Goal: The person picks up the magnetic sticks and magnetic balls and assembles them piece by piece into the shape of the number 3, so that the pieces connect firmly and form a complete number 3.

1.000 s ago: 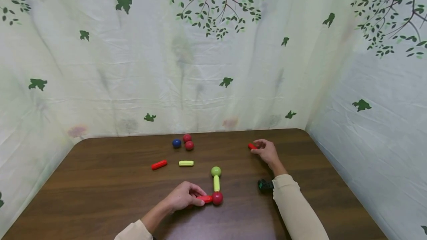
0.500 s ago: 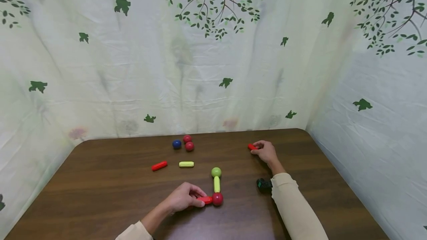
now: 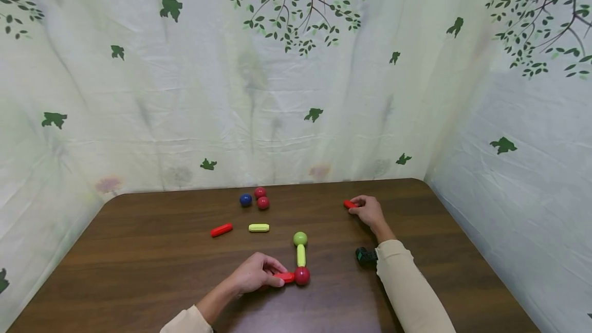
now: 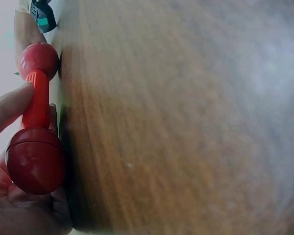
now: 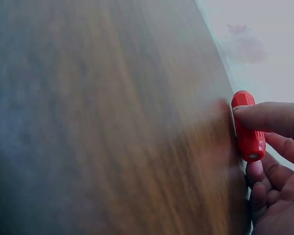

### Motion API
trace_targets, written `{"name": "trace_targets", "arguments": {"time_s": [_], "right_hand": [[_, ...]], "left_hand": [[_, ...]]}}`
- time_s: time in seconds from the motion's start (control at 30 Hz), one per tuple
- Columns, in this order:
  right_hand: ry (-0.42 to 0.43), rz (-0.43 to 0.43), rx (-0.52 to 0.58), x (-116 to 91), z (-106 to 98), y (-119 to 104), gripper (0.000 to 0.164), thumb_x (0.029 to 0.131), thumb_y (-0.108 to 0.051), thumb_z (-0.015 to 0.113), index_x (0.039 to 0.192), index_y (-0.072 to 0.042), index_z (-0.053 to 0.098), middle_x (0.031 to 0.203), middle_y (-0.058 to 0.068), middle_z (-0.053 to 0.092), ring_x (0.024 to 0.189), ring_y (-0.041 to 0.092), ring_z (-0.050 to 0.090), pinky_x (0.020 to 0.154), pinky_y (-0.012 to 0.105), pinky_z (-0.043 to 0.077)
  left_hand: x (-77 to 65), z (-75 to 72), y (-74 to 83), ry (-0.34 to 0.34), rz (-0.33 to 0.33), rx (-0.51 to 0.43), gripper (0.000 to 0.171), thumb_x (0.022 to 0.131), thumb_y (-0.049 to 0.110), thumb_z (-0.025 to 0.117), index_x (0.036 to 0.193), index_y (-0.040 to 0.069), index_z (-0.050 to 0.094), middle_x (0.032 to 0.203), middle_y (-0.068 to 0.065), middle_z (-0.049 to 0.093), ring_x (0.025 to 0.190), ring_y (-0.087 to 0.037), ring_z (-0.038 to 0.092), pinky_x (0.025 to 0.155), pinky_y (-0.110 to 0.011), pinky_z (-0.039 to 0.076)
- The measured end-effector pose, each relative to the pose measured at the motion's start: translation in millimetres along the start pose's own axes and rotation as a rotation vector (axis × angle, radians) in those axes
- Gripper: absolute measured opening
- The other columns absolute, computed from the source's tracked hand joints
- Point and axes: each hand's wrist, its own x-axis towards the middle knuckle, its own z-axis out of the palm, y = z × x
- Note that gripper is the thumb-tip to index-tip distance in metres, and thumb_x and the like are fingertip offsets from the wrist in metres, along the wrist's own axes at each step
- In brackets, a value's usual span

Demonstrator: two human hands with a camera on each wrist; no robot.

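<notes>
My left hand pinches a red rod between thumb and fingers. Each end of that rod carries a red ball; one sits by the palm, hidden in the head view, and the other lies beyond the fingertips. From this outer ball a yellow-green rod runs away to a green ball. Toward the back right of the table, my right hand grips a separate short red rod, its thumb pressed on the side. A pale metallic spot shows on that rod's near end.
Two red balls and a blue ball are grouped near the far edge of the brown table. In front of them lie a loose red rod and a yellow-green rod. A patterned curtain hangs behind.
</notes>
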Motion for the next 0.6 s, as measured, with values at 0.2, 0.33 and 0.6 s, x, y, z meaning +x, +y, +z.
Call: {"name": "trace_targets", "arguments": {"time_s": [0.2, 0.33, 0.6], "right_hand": [[-0.013, 0.016, 0.071, -4, -2, -1, 0.024, 0.085, -0.002, 0.07, 0.108, 0.003, 0.066, 0.107, 0.018, 0.062, 0.097, 0.032, 0.053, 0.086, 0.043, 0.044], [-0.019, 0.013, 0.117, -8, -2, -5, 0.025, 0.086, -0.004, 0.07, 0.11, 0.003, 0.065, 0.108, 0.017, 0.062, 0.095, 0.03, 0.054, 0.082, 0.038, 0.047], [-0.073, -0.032, 0.209, -16, 2, -8, 0.03, 0.091, 0.0, 0.063, 0.12, 0.007, 0.058, 0.099, 0.017, 0.059, 0.075, 0.021, 0.062, 0.069, 0.031, 0.051]], "left_hand": [[-0.3, 0.4, -0.1, -0.003, 0.005, 0.002, 0.019, 0.077, 0.003, 0.077, 0.095, 0.0, 0.072, 0.073, 0.002, 0.059, 0.065, -0.01, 0.048, 0.056, -0.02, 0.038], [-0.7, -0.3, 1.1, 0.002, 0.003, 0.008, 0.019, 0.077, 0.003, 0.077, 0.096, 0.0, 0.072, 0.074, 0.002, 0.06, 0.066, -0.01, 0.049, 0.057, -0.021, 0.038], [-2.1, 0.1, 1.8, 0.005, -0.012, 0.023, 0.02, 0.077, 0.003, 0.077, 0.096, 0.001, 0.073, 0.075, 0.002, 0.06, 0.068, -0.011, 0.049, 0.058, -0.022, 0.039]]}}
